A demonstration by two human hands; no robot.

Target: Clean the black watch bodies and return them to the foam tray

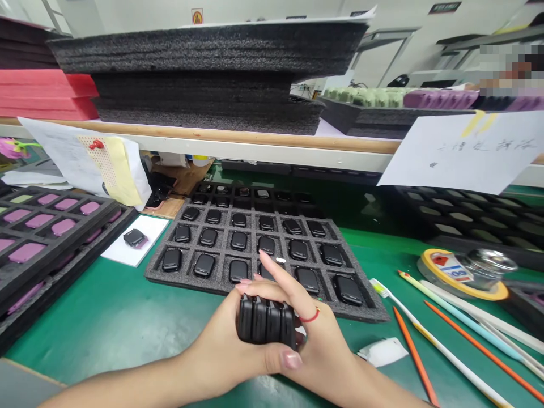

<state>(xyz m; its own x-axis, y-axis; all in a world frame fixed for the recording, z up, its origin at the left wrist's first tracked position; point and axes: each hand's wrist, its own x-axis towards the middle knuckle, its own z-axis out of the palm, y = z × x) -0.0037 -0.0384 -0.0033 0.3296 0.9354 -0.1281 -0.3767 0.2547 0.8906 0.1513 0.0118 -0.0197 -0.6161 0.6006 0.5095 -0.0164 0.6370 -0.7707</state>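
Observation:
Several black watch-like cases (267, 322) stand side by side in a row between my two hands, above the green table near the front. My left hand (229, 343) wraps round them from the left, its thumb along their near side. From the right, my right hand (312, 317) closes on the same row, with its index finger stretched forward over the tray and a red ring on one finger. Just beyond the hands lies a grey foam tray (187, 281), its compartments holding similar black cases (204, 264). My fingers partly cover one front compartment.
Foam trays with purple pieces (28, 252) are stacked at left, beside a white pad (127, 258) bearing one case. At right lie a tape roll (461, 275), a toothbrush (442, 343), pencils (414, 354) and a white scrap (385, 351). A shelf (238, 144) with foam stacks crosses behind.

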